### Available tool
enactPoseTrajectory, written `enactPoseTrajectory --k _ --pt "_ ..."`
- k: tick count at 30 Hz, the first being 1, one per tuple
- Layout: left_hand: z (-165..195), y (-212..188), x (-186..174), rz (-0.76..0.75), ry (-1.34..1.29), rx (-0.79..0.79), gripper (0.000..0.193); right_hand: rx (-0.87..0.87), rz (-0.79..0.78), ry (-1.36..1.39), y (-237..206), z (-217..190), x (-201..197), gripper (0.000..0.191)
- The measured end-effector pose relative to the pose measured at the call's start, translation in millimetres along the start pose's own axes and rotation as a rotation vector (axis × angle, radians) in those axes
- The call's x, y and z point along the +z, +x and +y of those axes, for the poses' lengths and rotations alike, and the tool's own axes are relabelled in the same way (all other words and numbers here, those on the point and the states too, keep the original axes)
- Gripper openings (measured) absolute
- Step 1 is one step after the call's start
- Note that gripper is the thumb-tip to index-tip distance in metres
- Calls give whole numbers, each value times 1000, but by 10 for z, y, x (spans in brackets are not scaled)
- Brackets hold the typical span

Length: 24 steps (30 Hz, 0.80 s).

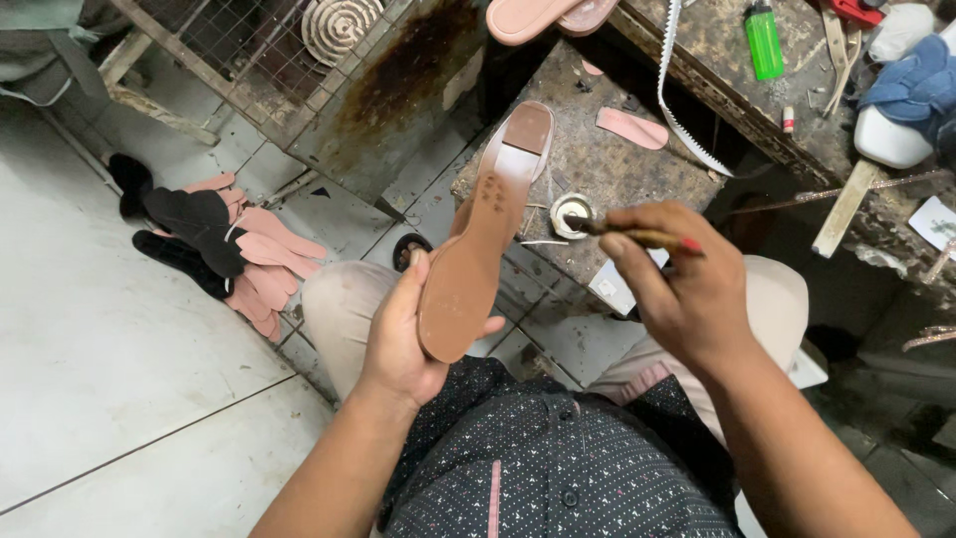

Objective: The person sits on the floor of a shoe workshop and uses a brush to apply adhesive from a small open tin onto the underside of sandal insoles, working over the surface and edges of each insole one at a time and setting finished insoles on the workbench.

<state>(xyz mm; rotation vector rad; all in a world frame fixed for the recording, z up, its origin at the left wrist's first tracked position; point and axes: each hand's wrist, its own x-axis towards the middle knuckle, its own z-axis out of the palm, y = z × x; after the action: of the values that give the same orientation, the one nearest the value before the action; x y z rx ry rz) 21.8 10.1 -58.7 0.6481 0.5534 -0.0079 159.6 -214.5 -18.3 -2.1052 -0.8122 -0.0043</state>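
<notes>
My left hand (pixel 398 334) holds a brown shoe sole (pixel 478 249) with a low block heel, its underside turned up and the heel pointing away from me. My right hand (pixel 682 284) grips a thin wooden-handled brush (pixel 637 236), its tip at a small round glue tin (pixel 571 212) on the worn stone block (pixel 597 159) in front of my knees. The brush tip sits just right of the sole's middle, apart from it.
A pile of pink and black insole cut-outs (pixel 234 254) lies on the tiled floor at left. A pink insole piece (pixel 632 128) rests on the block. On the bench at upper right are a green lighter (pixel 765 40), a white toothed strip (pixel 677 100) and blue cloth (pixel 911 85).
</notes>
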Motion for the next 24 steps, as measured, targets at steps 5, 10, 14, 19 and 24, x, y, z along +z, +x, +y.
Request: enactPoseTrajectory --k 5,10,14,19,24 --pt "24 -206 -120 -168 -80 176 70 -10 -55 -98 187 545 255 14" --pt "46 -335 -46 -129 326 371 95 74 -114 -98 253 776 466 15" --pt "58 -313 24 -103 505 484 86 27 -105 -129 292 792 541 16" --pt "73 -315 18 -66 570 477 92 25 -89 -122 289 742 539 16" --pt "144 -406 -39 -74 553 659 103 14 -63 -52 208 742 462 12"
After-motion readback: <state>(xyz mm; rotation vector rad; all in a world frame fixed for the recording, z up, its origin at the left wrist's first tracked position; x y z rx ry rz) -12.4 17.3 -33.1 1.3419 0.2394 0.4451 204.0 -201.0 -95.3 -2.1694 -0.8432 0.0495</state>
